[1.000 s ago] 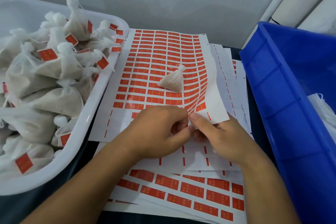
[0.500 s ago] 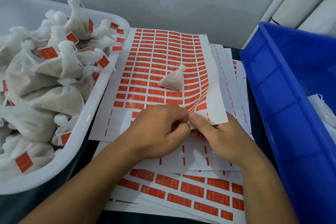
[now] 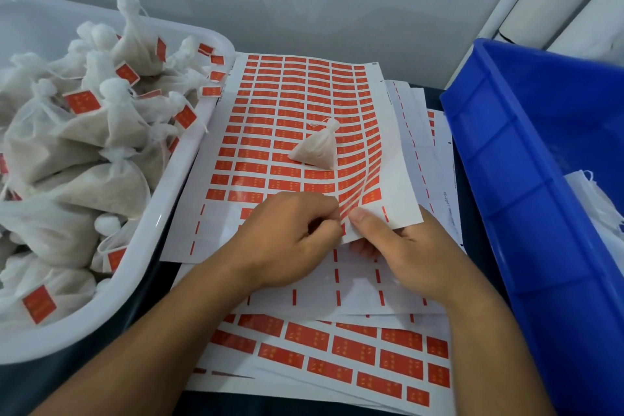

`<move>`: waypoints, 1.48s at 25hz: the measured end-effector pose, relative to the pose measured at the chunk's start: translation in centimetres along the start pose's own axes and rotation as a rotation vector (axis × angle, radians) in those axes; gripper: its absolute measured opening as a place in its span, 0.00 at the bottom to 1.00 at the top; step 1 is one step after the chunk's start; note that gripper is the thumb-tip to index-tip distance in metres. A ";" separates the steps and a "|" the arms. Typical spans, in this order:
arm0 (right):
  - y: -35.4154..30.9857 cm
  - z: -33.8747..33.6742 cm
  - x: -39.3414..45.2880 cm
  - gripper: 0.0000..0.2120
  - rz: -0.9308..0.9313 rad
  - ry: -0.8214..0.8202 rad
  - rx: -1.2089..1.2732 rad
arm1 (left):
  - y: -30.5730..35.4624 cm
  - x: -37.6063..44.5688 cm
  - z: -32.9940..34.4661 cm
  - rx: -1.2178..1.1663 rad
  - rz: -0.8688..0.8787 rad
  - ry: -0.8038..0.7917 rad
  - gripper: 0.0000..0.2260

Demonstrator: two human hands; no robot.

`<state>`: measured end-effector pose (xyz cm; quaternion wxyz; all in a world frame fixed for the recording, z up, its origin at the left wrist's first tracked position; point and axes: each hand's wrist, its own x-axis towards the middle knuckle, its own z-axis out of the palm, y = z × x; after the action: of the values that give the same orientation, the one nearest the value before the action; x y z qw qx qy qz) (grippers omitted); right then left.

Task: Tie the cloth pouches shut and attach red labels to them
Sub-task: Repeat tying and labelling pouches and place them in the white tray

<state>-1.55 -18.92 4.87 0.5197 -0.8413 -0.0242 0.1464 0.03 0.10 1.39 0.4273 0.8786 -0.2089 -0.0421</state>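
Note:
A sheet of red labels (image 3: pixel 290 111) lies in the middle of the table, its near right corner curled upward. One small tied cloth pouch (image 3: pixel 317 149) rests on that sheet, with no label visible on it. My left hand (image 3: pixel 287 240) has its fingers curled at the lifted corner, pinching at a red label there. My right hand (image 3: pixel 401 246) grips the sheet's corner, thumb on top and fingers underneath. The label between my fingertips is mostly hidden.
A white tub (image 3: pixel 162 213) at the left holds several tied pouches with red labels. A blue bin (image 3: pixel 506 179) at the right holds more white cloth. More label sheets (image 3: pixel 337 355) are stacked under my hands. A grey wall stands behind.
The sheet's corner has lifted and curled a little more between my fingers. Both hands stay in nearly the same place.

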 end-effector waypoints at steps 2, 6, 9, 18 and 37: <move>-0.1 0.0 0.0 0.09 -0.006 0.005 0.012 | 0.0 -0.1 -0.2 0.013 -0.001 0.017 0.12; 0.2 0.1 0.0 0.08 -0.039 0.005 0.000 | 0.2 -0.2 -0.3 0.151 0.113 0.035 0.16; 0.4 0.2 0.2 0.07 -0.078 -0.010 -0.025 | 0.3 -0.1 -0.1 0.123 0.091 0.016 0.14; 0.5 0.3 0.1 0.07 -0.078 -0.035 -0.072 | 0.0 0.0 0.0 -0.033 -0.001 -0.025 0.13; 0.5 0.2 0.1 0.07 -0.029 -0.014 -0.088 | 0.2 0.1 0.2 -0.057 -0.005 -0.099 0.11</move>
<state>-1.54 -18.93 4.34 0.4840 -0.8620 -0.0466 0.1434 -0.01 -0.14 1.44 0.4410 0.8636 -0.2263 -0.0924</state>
